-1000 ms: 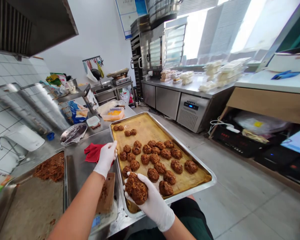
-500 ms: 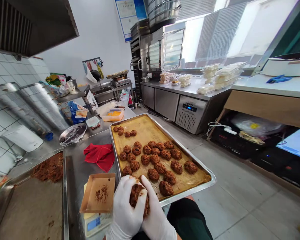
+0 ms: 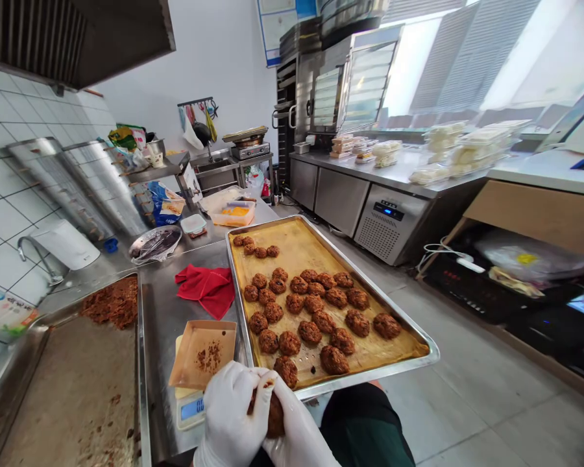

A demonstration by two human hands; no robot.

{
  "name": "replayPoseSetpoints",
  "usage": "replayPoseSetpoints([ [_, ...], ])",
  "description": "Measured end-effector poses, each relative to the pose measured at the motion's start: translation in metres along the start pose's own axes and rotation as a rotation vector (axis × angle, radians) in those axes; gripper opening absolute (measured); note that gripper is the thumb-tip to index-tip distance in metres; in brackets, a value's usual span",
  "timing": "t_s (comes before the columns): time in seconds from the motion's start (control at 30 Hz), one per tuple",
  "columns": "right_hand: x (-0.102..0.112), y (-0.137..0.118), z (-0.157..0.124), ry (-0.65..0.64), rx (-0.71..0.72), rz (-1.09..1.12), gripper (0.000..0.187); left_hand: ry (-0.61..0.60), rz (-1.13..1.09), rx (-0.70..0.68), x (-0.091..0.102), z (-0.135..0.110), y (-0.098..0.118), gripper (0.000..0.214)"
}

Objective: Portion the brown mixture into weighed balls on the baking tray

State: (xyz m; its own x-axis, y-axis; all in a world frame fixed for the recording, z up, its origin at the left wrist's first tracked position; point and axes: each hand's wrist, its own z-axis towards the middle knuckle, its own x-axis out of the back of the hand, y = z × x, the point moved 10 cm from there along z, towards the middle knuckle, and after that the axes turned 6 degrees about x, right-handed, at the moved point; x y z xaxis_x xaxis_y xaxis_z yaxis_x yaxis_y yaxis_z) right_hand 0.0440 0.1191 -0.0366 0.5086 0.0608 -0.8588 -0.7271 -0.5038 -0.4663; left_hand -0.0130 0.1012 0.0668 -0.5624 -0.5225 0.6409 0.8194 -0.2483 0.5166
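White gloves cover both my hands. My left hand and my right hand are cupped together around one brown ball of shaggy mixture, pressing it from both sides; much of it is hidden by my fingers. Just beyond them lies a metal baking tray lined with yellowish paper, bearing several rows of similar brown balls. To the left, a cardboard tray with brown crumbs rests on a small digital scale, partly covered by my left hand.
A large metal tray on the left holds a heap of loose brown mixture at its far end. A red cloth lies between the trays. Behind it are a film-covered bowl and a plastic box with orange contents.
The view has turned left, so the scene sits further right. My hands have moved slightly lower and closed more tightly around the ball, which shows less now.
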Motion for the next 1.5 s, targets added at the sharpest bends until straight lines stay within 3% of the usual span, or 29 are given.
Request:
replayPoseSetpoints([
  [0.17, -0.015, -0.004, -0.008, -0.070, -0.091, 0.054, 0.020, 0.089, -0.098, -0.076, 0.017, -0.001, 0.009, 0.009],
  [0.27, -0.012, -0.025, -0.008, -0.050, 0.055, -0.079, 0.024, 0.193, -0.056, -0.029, 0.027, -0.003, 0.004, 0.023],
  [0.4, -0.005, -0.045, -0.009, 0.053, 0.230, -0.286, 0.039, 0.038, 0.011, 0.117, 0.016, 0.003, -0.009, 0.030],
  [0.57, -0.005, -0.036, -0.010, 0.080, 0.234, -0.312, 0.033, -0.011, 0.071, 0.156, 0.007, 0.004, -0.004, 0.021],
  [0.8, -0.014, -0.027, -0.012, -0.067, 0.137, -0.175, 0.026, 0.145, 0.082, 0.029, 0.023, 0.001, 0.007, 0.006],
  [0.93, -0.013, -0.022, -0.009, -0.123, 0.091, -0.114, 0.036, 0.119, 0.017, 0.072, 0.029, 0.006, 0.006, 0.019],
  [1.0, -0.015, -0.017, -0.009, -0.171, 0.036, -0.056, 0.039, 0.107, -0.031, 0.200, 0.030, 0.009, -0.006, 0.026],
  [1.1, -0.021, -0.013, -0.011, -0.241, -0.071, 0.077, 0.034, 0.114, -0.094, 0.472, 0.036, 0.011, -0.040, 0.034],
  [1.17, -0.019, -0.017, -0.012, -0.239, -0.100, 0.137, 0.033, 0.094, -0.123, 0.576, 0.042, 0.015, -0.062, 0.036],
  [1.23, -0.013, -0.025, -0.011, -0.193, -0.093, 0.155, 0.035, 0.040, -0.114, 0.567, 0.046, 0.025, -0.079, 0.030],
  [1.4, 0.005, -0.034, -0.005, -0.037, -0.093, 0.180, 0.034, -0.157, 0.115, 0.317, 0.035, 0.042, -0.104, 0.016],
  [1.5, 0.014, -0.030, -0.003, 0.035, -0.110, 0.216, 0.032, -0.278, 0.209, 0.329, 0.026, 0.038, -0.127, 0.026],
])
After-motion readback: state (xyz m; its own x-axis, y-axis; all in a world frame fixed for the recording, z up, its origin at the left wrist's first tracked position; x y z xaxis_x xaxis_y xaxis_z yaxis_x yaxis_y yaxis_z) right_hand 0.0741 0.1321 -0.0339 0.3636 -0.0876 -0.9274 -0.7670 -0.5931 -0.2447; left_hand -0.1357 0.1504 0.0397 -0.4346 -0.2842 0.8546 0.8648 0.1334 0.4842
